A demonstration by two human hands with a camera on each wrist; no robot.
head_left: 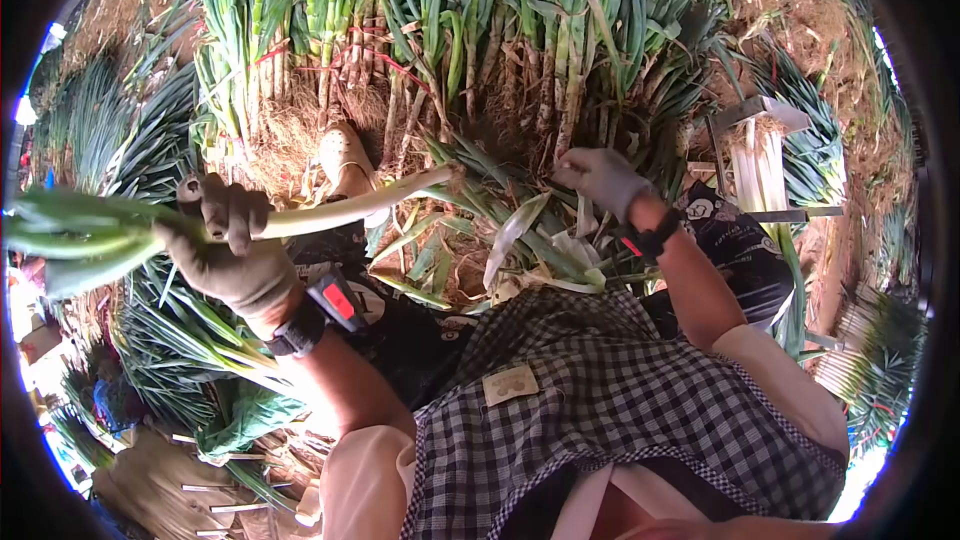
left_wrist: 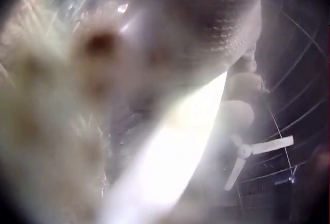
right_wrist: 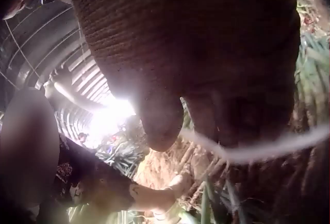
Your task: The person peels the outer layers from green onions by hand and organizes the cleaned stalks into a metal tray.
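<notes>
My gloved left hand point(head_left: 230, 250) grips a long green onion point(head_left: 350, 210) where the white stalk meets the green leaves. Its root end points toward the middle, while the leaves stretch off to the left. In the left wrist view the white stalk point(left_wrist: 170, 152) runs out below the glove, bright and blurred. On the right, my gloved right hand point(head_left: 600, 180) is held apart from that onion with its fingers curled. A pale leaf strip point(right_wrist: 258, 154) trails from the fingertips in the right wrist view; the fingers appear to pinch it.
Tied bundles of green onions point(head_left: 430, 30) stand upright in front, roots down. Loose leaves and peelings point(head_left: 500, 230) litter the ground between the knees. At the right is a metal-framed stand point(head_left: 760, 115) with white stalks in it. More onions point(head_left: 190, 340) lie at the left.
</notes>
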